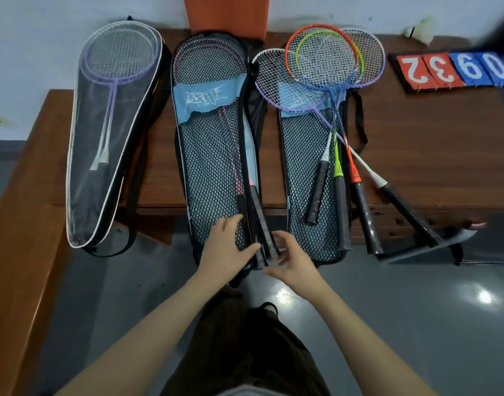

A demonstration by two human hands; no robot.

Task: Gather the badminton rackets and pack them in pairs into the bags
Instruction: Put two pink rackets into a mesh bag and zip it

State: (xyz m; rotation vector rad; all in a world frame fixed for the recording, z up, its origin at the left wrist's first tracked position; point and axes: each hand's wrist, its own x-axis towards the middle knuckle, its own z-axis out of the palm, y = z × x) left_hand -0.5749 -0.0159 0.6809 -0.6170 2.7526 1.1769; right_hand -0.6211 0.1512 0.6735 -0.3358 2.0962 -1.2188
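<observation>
1. The right hand (295, 260) was at the lower ends of two black wrapped racket handles (259, 224), its fingers curled around them; the fingertips were blurred.
2. The left hand (226, 247) lay with straight fingers flat on the black honeycomb mesh of the middle blue-and-black racket bag (213, 155), just beside those handles.
3. The two handles stuck out of this bag's open edge; the heads of their rackets were inside, dim behind the mesh, colours hard to tell.
4. To the left lay a clear plastic racket cover with white piping (108, 132), holding two purple-framed rackets (119, 52).
5. To the right, four loose rackets, orange, green, and two purple (325, 70), lay crossed on a second mesh bag (305, 178).
6. All rested on a brown wooden table (416, 144); a red-and-blue number scoreboard (453, 70) was partly cut off.
</observation>
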